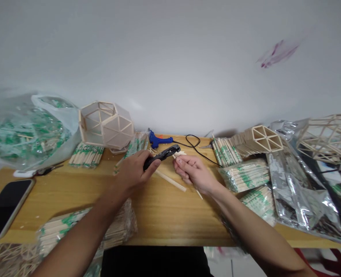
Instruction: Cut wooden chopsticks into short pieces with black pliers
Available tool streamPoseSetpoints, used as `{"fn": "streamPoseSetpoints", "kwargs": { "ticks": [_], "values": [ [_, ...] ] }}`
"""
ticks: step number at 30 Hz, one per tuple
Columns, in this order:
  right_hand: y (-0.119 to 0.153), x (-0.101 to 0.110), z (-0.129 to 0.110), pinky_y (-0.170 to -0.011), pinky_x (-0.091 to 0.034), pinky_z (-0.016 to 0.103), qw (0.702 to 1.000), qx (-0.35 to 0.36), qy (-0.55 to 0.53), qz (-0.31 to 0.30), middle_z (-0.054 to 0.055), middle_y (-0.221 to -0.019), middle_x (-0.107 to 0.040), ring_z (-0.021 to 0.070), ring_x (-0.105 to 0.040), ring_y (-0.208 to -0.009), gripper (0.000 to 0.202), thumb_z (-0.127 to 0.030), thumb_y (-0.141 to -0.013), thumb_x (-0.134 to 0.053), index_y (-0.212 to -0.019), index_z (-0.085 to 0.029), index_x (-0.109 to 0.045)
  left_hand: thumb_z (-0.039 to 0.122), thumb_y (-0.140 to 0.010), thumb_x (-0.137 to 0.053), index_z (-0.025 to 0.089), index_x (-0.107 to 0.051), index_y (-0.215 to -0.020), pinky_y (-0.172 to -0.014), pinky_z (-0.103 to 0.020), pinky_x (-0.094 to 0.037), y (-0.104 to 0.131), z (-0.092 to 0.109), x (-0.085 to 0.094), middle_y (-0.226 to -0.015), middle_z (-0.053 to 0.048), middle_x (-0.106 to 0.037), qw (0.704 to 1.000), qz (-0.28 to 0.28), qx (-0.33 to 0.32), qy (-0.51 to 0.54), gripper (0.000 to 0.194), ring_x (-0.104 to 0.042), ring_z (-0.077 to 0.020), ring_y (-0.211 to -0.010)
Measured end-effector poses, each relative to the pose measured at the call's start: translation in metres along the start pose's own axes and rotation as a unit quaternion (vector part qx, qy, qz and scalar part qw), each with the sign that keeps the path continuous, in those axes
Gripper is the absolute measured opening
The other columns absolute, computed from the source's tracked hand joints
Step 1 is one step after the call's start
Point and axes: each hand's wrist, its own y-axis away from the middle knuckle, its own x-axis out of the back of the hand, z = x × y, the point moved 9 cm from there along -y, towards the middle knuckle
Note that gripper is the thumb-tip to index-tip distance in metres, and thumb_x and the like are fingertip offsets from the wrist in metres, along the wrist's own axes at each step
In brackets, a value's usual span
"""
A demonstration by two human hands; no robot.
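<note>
My left hand [136, 169] is closed around the handles of black pliers [166, 152], whose head points right. A thin wooden stick [198, 194] is pinched in my right hand [194, 171], its upper end close to the head of the pliers. Whether the jaws touch the stick I cannot tell. Below and between my hands, a few loose wooden sticks [170, 181] lie on the wooden table [170, 219]. Just behind them rests a blue glue gun [159, 139] with a black cord [201, 152].
Wooden lattice frames stand at back left [118, 127], back right [264, 139] and far right [329, 138]. Packs of chopsticks [245, 175] lie on both sides. A plastic bag [29, 130] fills the left corner, a phone [7, 209] lies in front of it, and a silver pouch [300, 196] lies right.
</note>
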Motion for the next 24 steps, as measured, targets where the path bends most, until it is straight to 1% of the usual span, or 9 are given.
{"fn": "streamPoseSetpoints", "kwargs": {
  "ticks": [8, 12, 17, 24],
  "values": [
    [-0.001, -0.003, 0.003, -0.037, -0.015, 0.018, 1.0, -0.012, -0.014, -0.014, -0.008, -0.055, -0.04, 0.0043, -0.022, -0.043, 0.04, -0.053, -0.091, -0.071, -0.078, -0.017, -0.06, 0.053, -0.102, -0.039, 0.02, -0.062, -0.096, -0.071, -0.032, -0.04, 0.0, 0.0, 0.001, -0.091, -0.006, -0.068, 1.0, -0.008, -0.01, 0.006, 0.041, -0.062, -0.022, -0.082],
    [-0.004, 0.001, 0.01, -0.039, -0.018, 0.018, 1.0, -0.023, -0.018, 0.002, -0.007, -0.055, -0.041, 0.005, -0.025, -0.045, 0.039, -0.053, -0.089, -0.073, -0.08, -0.017, -0.062, 0.054, -0.102, -0.039, 0.02, -0.062, -0.094, -0.071, -0.033, -0.037, -0.002, -0.003, -0.001, -0.09, -0.007, -0.068, 1.0, -0.025, 0.01, -0.013, 0.042, -0.062, -0.0229, -0.081],
    [-0.006, 0.004, 0.019, -0.04, -0.014, 0.018, 0.997, -0.059, -0.053, 0.001, -0.007, -0.056, -0.042, 0.0042, -0.024, -0.044, 0.036, -0.05, -0.088, -0.074, -0.084, -0.015, -0.065, 0.055, -0.102, -0.039, 0.021, -0.06, -0.084, -0.068, -0.032, -0.033, -0.003, -0.004, -0.004, -0.082, -0.006, -0.067, 0.998, -0.042, 0.033, -0.036, 0.044, -0.06, -0.0222, -0.076],
    [-0.006, 0.005, 0.022, -0.039, -0.012, 0.018, 0.994, -0.078, -0.068, 0.036, -0.007, -0.058, -0.044, 0.0029, -0.024, -0.043, 0.036, -0.048, -0.086, -0.075, -0.082, -0.015, -0.063, 0.059, -0.101, -0.037, 0.022, -0.056, -0.075, -0.063, -0.033, -0.028, -0.005, -0.009, -0.008, -0.072, -0.006, -0.065, 0.993, -0.068, 0.075, -0.059, 0.05, -0.058, -0.0223, -0.069]
  ]
}}
